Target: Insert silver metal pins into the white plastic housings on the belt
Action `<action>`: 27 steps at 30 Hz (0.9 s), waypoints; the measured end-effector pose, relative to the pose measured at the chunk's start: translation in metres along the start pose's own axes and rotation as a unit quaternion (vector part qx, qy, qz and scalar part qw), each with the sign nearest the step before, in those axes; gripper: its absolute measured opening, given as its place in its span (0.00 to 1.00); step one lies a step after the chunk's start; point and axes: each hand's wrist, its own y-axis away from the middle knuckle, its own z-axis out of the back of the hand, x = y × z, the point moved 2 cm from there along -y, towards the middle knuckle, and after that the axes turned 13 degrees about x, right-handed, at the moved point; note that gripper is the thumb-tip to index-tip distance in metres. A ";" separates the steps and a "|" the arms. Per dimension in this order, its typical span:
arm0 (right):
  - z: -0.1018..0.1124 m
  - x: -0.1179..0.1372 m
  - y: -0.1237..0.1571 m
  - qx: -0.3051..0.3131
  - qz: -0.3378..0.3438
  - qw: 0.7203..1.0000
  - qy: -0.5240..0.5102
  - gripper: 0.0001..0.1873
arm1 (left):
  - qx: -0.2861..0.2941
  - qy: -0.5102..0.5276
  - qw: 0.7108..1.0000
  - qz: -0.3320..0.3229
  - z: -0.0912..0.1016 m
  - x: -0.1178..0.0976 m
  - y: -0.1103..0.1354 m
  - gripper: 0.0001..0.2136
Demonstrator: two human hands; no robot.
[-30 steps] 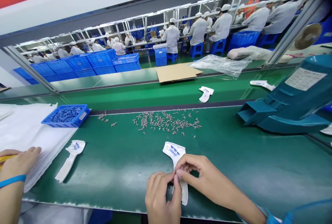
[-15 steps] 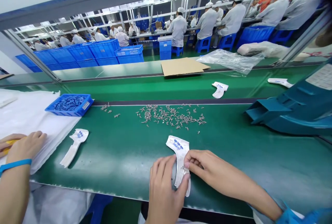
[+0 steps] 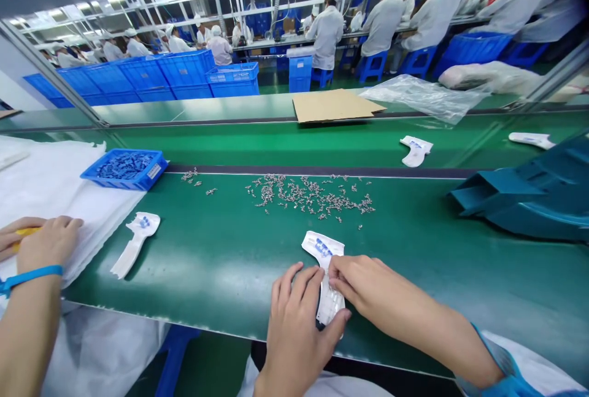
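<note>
A white gun-shaped plastic shell (image 3: 330, 307) lies on the green bench close to its front edge, with blue parts in its wide upper end. My left hand (image 3: 299, 317) grips the shell's handle, fingers along the left side and thumb at the lower right. Over the handle's middle, my right hand (image 3: 361, 283) has its fingertips pinched; what they hold, if anything, is hidden. Many small metal pieces (image 3: 317, 197) are scattered beyond the shell. Farther left rests a similar shell (image 3: 138, 242).
A blue tray (image 3: 159, 177) of small blue parts stands at left, near a co-worker's hand (image 3: 48, 243) and a yellow item (image 3: 25, 232). At right is a teal bin (image 3: 529, 194). Two white shells (image 3: 416, 151) lie on the far green strip, below cardboard (image 3: 334, 105).
The camera view has shifted slightly. My right hand has moved a little up the handle relative to the shell, and my left hand stays around it.
</note>
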 end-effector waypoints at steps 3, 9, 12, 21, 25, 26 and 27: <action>-0.001 -0.001 0.001 -0.004 0.018 1.000 0.001 0.13 | -0.002 0.007 1.000 0.003 0.000 0.001 0.000 0.22; -0.004 0.001 0.003 -0.005 0.017 1.000 -0.005 0.12 | -0.009 0.012 1.000 0.008 0.000 0.000 0.000 0.22; -0.005 0.001 0.004 -0.014 0.036 0.999 0.002 0.12 | -0.010 0.011 1.000 0.010 0.000 0.000 0.000 0.22; 0.002 0.009 0.001 0.006 -0.024 1.000 0.011 0.11 | -0.007 0.006 1.000 0.005 0.000 -0.001 0.001 0.22; 0.005 0.010 -0.002 0.034 -0.068 0.997 0.006 0.10 | -0.009 0.012 1.000 0.010 0.001 -0.001 -0.001 0.21; 0.006 0.009 -0.002 0.037 -0.073 0.997 -0.003 0.08 | -0.008 0.012 1.000 0.011 0.001 -0.001 -0.001 0.21; 0.007 0.007 -0.002 0.038 -0.078 0.996 -0.019 0.07 | -0.005 0.011 1.000 0.013 0.000 -0.001 -0.002 0.21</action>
